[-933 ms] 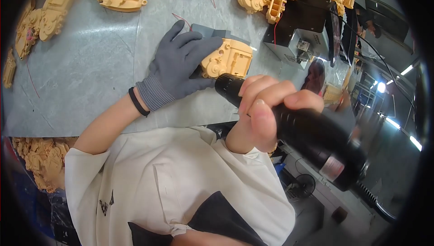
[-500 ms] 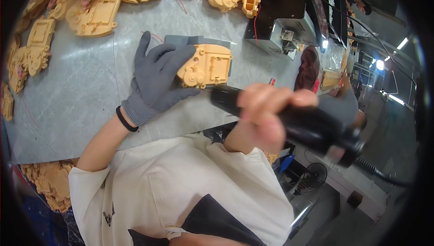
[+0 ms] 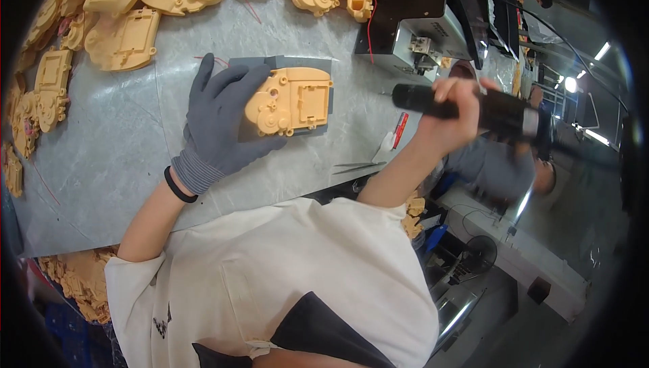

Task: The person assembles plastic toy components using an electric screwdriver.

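My left hand, in a grey knitted glove, steadies a yellow plastic housing by its left side. Its fingers press the upper left edge and the thumb lies below. The housing rests on a grey block on the table, its moulded frame and round bosses facing up. Bare and off to the right, my right hand grips a black electric screwdriver. The tool lies nearly level, its tip pointing left toward the housing but well apart from it.
Several yellow housings are piled along the table's far and left edges. A black and metal machine stands at the far right. Near the right edge lie a red-handled tool and tweezers. Another person is beyond.
My right hand has lifted the screwdriver away from the housing's lower edge, up and to the right. The left hand still steadies the housing; the whole view has shifted slightly.
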Available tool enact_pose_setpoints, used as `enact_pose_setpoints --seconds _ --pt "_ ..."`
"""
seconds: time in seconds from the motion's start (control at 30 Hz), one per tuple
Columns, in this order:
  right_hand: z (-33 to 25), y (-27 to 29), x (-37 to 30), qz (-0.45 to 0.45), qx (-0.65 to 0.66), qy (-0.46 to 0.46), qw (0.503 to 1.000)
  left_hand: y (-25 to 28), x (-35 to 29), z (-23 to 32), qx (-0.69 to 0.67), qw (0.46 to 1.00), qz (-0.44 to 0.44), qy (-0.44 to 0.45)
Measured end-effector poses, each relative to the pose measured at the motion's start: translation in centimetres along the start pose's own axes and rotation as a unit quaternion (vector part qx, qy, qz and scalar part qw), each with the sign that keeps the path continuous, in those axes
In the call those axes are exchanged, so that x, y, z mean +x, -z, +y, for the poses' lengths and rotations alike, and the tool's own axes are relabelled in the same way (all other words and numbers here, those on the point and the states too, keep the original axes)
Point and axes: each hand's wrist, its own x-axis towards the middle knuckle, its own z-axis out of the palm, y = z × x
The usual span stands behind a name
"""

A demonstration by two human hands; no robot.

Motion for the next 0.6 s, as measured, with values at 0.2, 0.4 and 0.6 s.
enact_pose_setpoints --seconds 0.2,0.4,0.6 --pt "-3.1 -4.2 -4.8 -0.156 0.128 0.002 0.979 0.3 -0.2 0.0 -0.017 0.998 0.052 -0.012" --pt "-3.3 -7.0 -6.3 -0.249 0.25 -0.104 0.93 1.1 -0.8 0.4 -0.024 0.993 0.091 -0.067" --pt "-3.0 -7.7 -6.4 -0.261 0.237 -0.133 0.926 1.0 -1.1 0.4 0.03 0.985 0.121 -0.117"
